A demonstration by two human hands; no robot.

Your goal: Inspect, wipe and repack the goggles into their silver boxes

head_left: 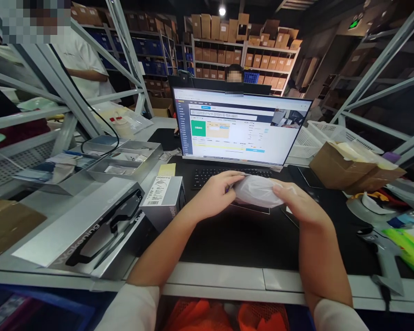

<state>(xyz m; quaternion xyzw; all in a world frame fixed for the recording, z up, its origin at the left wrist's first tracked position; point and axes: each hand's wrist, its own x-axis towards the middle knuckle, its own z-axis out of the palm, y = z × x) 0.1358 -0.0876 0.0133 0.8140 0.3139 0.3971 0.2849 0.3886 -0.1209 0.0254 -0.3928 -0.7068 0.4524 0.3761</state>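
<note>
Between my two hands, above the black desk mat (241, 243), is a whitish translucent plastic bag (257, 191) with something inside that I cannot make out. My left hand (219, 191) grips its left end, fingers curled and partly hidden. The thumb of my right hand (295, 197) presses on the bag's right side, its fingers behind it. Under the bag shows the edge of a dark flat thing (251, 209). Behind my hands lies a black keyboard (202, 177), partly covered. Left of my left arm stands a small grey box (167, 197) with a white label.
A lit monitor (227, 128) stands behind the keyboard. To the left are a long grey box (86, 225) and divided trays (124, 158). A barcode scanner (382, 257), tape roll (369, 207) and cardboard box (348, 168) are at right. Metal frame posts flank the desk; another person (83, 59) stands beyond.
</note>
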